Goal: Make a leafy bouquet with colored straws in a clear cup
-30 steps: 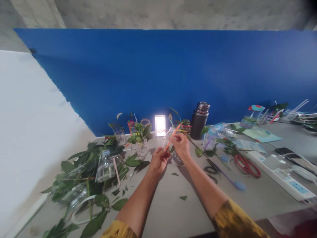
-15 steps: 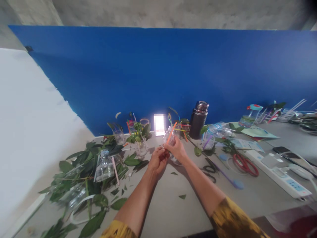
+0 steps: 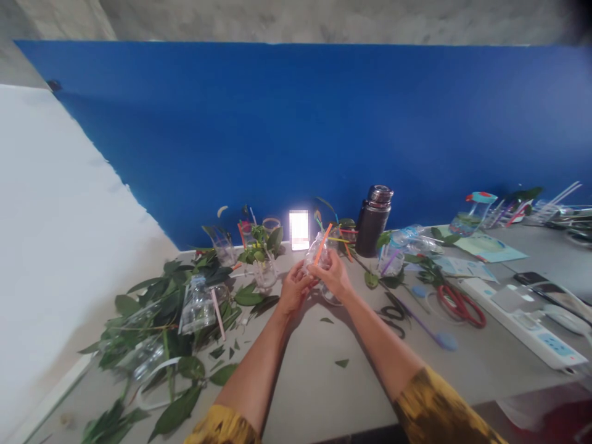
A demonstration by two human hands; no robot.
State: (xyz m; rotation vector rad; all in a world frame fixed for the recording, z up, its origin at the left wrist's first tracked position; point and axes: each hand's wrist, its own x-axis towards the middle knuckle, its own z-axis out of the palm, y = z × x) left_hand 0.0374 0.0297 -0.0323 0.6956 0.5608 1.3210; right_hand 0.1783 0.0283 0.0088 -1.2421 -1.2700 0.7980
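Note:
My two hands meet over the middle of the grey table (image 3: 314,382). My right hand (image 3: 333,276) pinches an orange straw (image 3: 322,244) that slants up and to the right. My left hand (image 3: 292,291) is closed beside it, its fingertips at the straw's lower end. Right behind the hands stands a small clear plastic cup (image 3: 320,254), and the straw crosses in front of it.
Leafy branches (image 3: 166,308) and crushed clear bottles (image 3: 198,306) cover the left side. A dark flask (image 3: 372,221), cups with straws, black scissors (image 3: 392,316), red scissors (image 3: 460,304) and a white power strip (image 3: 522,323) lie to the right. A blue partition stands behind.
My hands have drawn closer together, the left one closing in on the straw's lower end. The straw has tipped a little more upright near the clear cup.

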